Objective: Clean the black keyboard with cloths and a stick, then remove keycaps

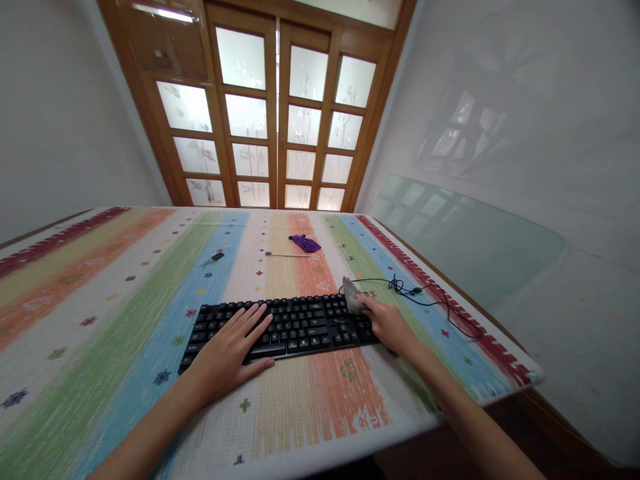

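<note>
A black computer keyboard [305, 328] lies on the striped tablecloth [285, 407] in front of me. My left hand [233, 347] rests flat on its left part, fingers stretched over the keys and thumb along the near edge. At the keyboard's right end, my right hand [383, 320] grips a crumpled grey cloth [353, 297] against the far right keys. The fingers under the cloth are partly hidden. A black cable [400, 288] runs from behind the cloth to the right in a loose bundle.
Beyond the keyboard lie a purple cloth [305, 243], a thin rod-like tool [287, 255] and a small black object with a thin tip [216, 257]. A glass panel [465, 233] leans on the right wall. Wooden doors with panes [277, 133] stand behind the table.
</note>
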Tool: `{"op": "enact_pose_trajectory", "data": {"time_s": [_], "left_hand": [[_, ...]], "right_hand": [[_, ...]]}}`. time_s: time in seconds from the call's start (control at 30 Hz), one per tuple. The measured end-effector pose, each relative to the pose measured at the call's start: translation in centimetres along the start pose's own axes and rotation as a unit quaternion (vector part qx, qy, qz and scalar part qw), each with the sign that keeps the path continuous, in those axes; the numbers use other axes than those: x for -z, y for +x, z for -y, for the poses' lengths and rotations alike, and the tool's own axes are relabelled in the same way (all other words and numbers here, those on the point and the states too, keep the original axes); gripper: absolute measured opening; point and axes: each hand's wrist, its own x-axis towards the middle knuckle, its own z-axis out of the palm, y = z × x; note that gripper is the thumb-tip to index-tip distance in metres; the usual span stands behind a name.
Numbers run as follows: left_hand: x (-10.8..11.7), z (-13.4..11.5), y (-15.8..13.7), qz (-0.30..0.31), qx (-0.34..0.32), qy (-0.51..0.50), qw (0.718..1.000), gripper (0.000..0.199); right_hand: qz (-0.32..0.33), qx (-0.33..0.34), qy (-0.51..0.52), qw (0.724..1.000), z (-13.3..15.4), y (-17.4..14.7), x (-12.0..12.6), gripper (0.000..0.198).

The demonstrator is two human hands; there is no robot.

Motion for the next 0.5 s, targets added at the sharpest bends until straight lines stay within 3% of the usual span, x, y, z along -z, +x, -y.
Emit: {"op": "enact_pose_trajectory", "data": {"time_s": [0.5], "left_hand": [[-0.3, 0.0, -0.1, 0.001, 0.009, -0.002, 1.0, 0.077]], "right_hand": [[-0.023, 0.052, 0.045, 0.997, 0.3, -4.4, 0.8, 0.041]]}}
